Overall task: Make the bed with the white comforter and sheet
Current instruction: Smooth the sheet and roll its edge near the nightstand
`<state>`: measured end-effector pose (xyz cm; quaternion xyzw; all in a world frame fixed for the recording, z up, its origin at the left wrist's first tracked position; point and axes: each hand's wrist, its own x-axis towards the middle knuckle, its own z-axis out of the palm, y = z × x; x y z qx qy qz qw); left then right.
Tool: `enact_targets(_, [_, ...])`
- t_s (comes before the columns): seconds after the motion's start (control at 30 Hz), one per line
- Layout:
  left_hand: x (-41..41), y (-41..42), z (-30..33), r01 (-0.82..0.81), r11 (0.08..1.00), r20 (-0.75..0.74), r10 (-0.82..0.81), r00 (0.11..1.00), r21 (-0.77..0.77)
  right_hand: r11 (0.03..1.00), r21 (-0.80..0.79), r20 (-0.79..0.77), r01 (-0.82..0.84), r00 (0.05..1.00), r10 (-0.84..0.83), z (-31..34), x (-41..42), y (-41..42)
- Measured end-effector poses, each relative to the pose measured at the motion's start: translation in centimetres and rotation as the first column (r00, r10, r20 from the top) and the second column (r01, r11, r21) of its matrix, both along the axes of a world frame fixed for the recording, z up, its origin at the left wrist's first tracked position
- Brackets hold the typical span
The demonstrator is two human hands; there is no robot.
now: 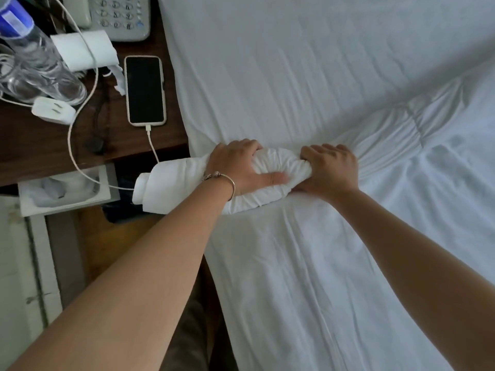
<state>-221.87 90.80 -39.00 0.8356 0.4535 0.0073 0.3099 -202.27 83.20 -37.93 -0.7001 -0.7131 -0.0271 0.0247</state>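
Observation:
The white comforter (348,263) covers the near part of the bed, and its upper edge is bunched into a thick roll (278,167) near the bed's left side. My left hand (238,167), with a bracelet on the wrist, grips the left part of that roll. Right beside it, my right hand (332,170) clutches the gathered fabric, fingers curled into the folds. The roll's corner (155,188) hangs past the mattress edge. Beyond the hands lies the flat white sheet (294,62), lightly creased.
A dark wooden nightstand (40,151) stands left of the bed. On it lie a phone (144,89) on a white charging cable (152,145), a charger plug (53,111), clear plastic bottles (34,54) and a desk telephone (120,14). A white box (67,188) sits below.

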Motion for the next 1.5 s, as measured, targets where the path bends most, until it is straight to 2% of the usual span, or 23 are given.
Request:
enact_targets(0.1, [-0.1,-2.4,-1.6,-0.024,0.978,0.116,-0.001,0.993,0.207,0.994,-0.007,0.034,-0.109,0.993,0.11,0.5,0.7,-0.4])
enact_targets(0.17, [0.0,-3.5,-2.6,-0.062,0.949,0.162,0.012,0.987,0.308,0.953,-0.245,0.003,-0.18,0.982,0.187,2.2,1.3,0.8])
enact_targets(0.23, [0.1,-3.9,-3.0,-0.087,0.934,0.188,0.022,0.982,0.347,0.842,-0.51,-0.114,-0.175,0.984,0.135,4.4,1.7,3.1])
enact_targets(0.3, [0.1,-3.9,-3.0,-0.106,0.922,0.203,0.03,0.979,0.371,0.763,-0.619,-0.219,-0.187,0.974,0.061,5.4,1.9,5.9])
enact_targets(0.43, [0.0,-4.0,-2.9,-0.115,0.918,0.196,0.042,0.98,0.381,0.573,-0.807,-0.158,-0.144,0.987,0.027,3.7,1.1,7.7])
enact_targets(0.5, [-0.1,-4.0,-2.8,-0.102,0.929,0.18,0.04,0.983,0.355,0.592,-0.799,-0.129,-0.107,0.992,0.005,2.7,0.9,6.8])
enact_targets(0.63, [-0.5,-3.9,-1.7,-0.023,0.966,0.112,-0.006,0.994,0.259,0.72,-0.692,-0.073,-0.042,0.997,-0.011,2.5,0.4,4.1])
enact_targets(0.73, [-0.5,-3.4,0.4,0.006,0.997,0.081,-0.013,0.997,0.075,0.816,-0.578,0.017,-0.015,0.999,0.031,2.7,-0.1,1.3])
enact_targets(0.8, [0.3,-2.3,1.9,0.034,0.997,-0.034,-0.036,0.999,-0.062,0.9,-0.434,0.0,-0.043,0.999,0.047,2.6,0.3,-1.5])
enact_targets(0.87, [1.2,-1.7,2.6,0.063,0.981,-0.147,-0.091,0.985,-0.182,0.964,-0.255,-0.088,-0.075,0.995,0.054,1.8,0.7,-4.2])
enact_targets(0.93, [1.6,-2.4,2.5,0.012,0.942,-0.206,-0.086,0.975,-0.334,0.993,-0.101,-0.134,-0.065,0.99,0.051,0.9,0.9,-6.2])
enact_targets(0.97, [1.5,-3.2,2.3,0.002,0.932,-0.233,-0.093,0.968,-0.363,0.997,-0.062,-0.142,-0.047,0.989,0.037,0.6,0.7,-7.0])
enact_targets(1.03, [0.8,-5.5,1.9,0.038,0.952,-0.253,-0.119,0.96,-0.305,1.0,0.005,-0.164,-0.027,0.986,0.028,-0.1,0.2,-8.6])
enact_targets(1.13, [-0.1,-8.8,1.5,0.065,0.986,-0.175,-0.091,0.98,-0.152,0.993,0.113,-0.203,-0.045,0.977,0.067,-0.7,0.1,-10.3])
enact_targets(1.2, [-0.1,-9.9,1.1,0.062,0.993,-0.119,-0.074,0.99,-0.101,0.99,0.113,-0.209,-0.086,0.972,0.108,-0.7,0.4,-10.9])
enact_targets(1.27, [0.0,-10.5,0.8,0.042,0.996,-0.082,-0.048,0.995,-0.074,0.984,0.025,-0.185,-0.175,0.967,0.177,0.4,0.7,-10.8])
enact_targets(1.33, [0.1,-11.0,0.6,0.01,0.999,-0.065,-0.013,0.998,-0.047,0.954,-0.193,-0.192,-0.228,0.963,0.191,2.6,1.2,-9.9])
enact_targets(1.4, [0.0,-11.9,0.4,-0.013,1.0,-0.054,0.013,0.998,0.005,0.875,-0.449,-0.252,-0.182,0.965,0.072,5.2,1.6,-8.3])
enact_targets(1.43, [0.0,-12.3,0.5,-0.022,0.999,-0.046,0.023,0.999,0.037,0.851,-0.494,-0.268,-0.179,0.962,0.046,5.9,1.9,-7.3])
enact_targets(1.5, [0.0,-12.9,0.5,-0.036,0.995,-0.032,0.039,0.999,0.088,0.819,-0.533,-0.193,-0.211,0.973,0.125,6.3,2.0,-5.1])
